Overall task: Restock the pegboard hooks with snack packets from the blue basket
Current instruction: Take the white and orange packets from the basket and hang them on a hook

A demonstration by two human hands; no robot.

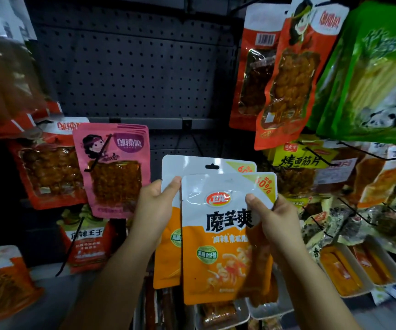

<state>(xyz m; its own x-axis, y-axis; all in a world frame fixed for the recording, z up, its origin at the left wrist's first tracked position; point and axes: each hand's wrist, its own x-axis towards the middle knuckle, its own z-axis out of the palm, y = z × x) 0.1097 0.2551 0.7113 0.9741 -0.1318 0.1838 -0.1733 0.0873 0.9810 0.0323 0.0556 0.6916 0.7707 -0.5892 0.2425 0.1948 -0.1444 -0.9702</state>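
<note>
Before pegboard [130, 67], hands (packets [216, 234] pinched)

"魔芋爽", "60%" on orange packet [218, 253]

White-and-orange packets [218, 246], pink packet [113, 167], dark perforated pegboard [132, 67].

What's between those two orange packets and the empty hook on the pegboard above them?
Nothing visible. The left hand holds the rear packet and the right hand the front packet, just below the bare hook. The pegboard there is bare; the pink packet hangs off to the left.
</note>
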